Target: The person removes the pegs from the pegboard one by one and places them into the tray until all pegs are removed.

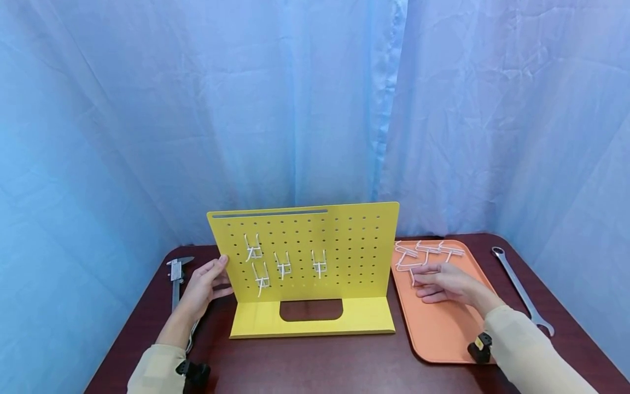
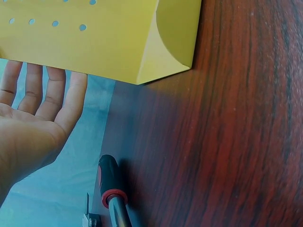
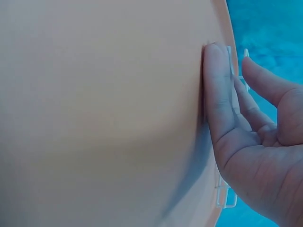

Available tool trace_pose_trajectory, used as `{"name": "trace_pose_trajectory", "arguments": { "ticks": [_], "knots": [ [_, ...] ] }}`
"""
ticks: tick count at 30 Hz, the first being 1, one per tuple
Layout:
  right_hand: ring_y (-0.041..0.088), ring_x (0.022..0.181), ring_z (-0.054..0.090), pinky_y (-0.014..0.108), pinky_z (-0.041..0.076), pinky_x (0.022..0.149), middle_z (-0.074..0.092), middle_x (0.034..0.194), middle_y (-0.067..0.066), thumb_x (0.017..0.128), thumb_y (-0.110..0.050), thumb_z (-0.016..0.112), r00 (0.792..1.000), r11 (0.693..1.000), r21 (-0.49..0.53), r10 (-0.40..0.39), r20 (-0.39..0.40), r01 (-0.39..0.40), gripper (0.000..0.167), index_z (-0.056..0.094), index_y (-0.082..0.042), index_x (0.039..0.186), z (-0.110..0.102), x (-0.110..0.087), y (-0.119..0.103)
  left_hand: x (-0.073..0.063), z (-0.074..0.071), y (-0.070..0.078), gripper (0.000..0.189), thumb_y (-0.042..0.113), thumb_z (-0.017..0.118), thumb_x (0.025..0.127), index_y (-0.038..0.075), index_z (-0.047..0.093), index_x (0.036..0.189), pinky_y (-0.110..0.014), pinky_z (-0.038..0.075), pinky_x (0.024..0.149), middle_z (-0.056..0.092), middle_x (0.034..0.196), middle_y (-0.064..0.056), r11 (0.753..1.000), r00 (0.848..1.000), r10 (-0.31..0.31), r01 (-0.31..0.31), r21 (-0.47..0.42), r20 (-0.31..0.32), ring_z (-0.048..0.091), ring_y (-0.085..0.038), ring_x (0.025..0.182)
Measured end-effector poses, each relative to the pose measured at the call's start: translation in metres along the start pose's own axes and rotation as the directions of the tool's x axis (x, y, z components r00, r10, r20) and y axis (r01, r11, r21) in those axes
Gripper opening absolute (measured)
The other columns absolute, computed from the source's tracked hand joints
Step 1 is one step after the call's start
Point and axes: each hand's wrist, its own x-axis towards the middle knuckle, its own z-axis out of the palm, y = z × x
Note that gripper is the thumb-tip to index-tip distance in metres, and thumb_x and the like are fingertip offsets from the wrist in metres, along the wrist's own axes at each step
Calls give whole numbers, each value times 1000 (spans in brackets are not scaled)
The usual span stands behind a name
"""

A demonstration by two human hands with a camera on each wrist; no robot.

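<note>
A yellow pegboard [image 1: 364,273] stands upright on its flat base, with several white wire hooks [image 1: 284,266] hanging on its left half. At its left edge my left hand [image 1: 205,284] holds the board, thumb at the front and fingers reaching behind; the left wrist view shows those fingers [image 2: 54,92] fairly straight. Over the orange tray [image 1: 433,339] is my right hand [image 1: 445,284], its fingertips beside a loose white hook [image 1: 406,266]. In the right wrist view its thumb [image 3: 265,80] stands apart from the fingers, which partly hide a hook behind them.
More white hooks [image 1: 450,250] lie at the tray's far end. A wrench [image 1: 521,290] lies to the tray's right. Left of the board are a caliper [image 1: 175,273] and a screwdriver with a black and red handle [image 2: 110,177]. Blue curtains [image 1: 295,109] hang behind the table.
</note>
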Motion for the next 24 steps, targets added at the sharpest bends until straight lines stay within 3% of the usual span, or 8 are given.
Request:
{"name": "trace_pose_trajectory", "arguments": {
  "ticks": [7,12,18,24],
  "knots": [
    [27,95,72,45,59,85,70,114,15,104,-16,59,999,999,12,-32,32,31,51,42,10,146,-1,-13,-8,1,0,1,35,49,56,103,18,72,106,-42,60,83,72,97,-2,1000,1000,-5,5,-5,0,69,-20,92],
    [32,99,71,44,59,84,68,120,19,104,-17,61,994,994,-35,-101,34,102,54,41,10,146,6,-27,-22,1,0,2,36,49,56,103,18,73,107,-42,60,83,73,97,-2,1000,1000,5,-5,-4,2,69,-20,91],
    [43,106,67,49,58,85,70,121,14,101,-21,66,980,969,-141,-199,23,200,55,46,6,144,24,-47,-50,2,1,1,37,49,56,103,17,73,112,-42,60,84,73,100,-2,1000,1000,1,-1,3,7,69,-21,93],
    [36,105,69,46,59,86,68,126,17,100,-18,67,952,930,-201,-298,73,307,52,49,4,143,55,-61,-77,1,1,1,36,50,56,103,19,72,111,-42,60,83,72,99,-2,1000,1000,-14,14,8,-8,69,-20,92]
  ]
}}
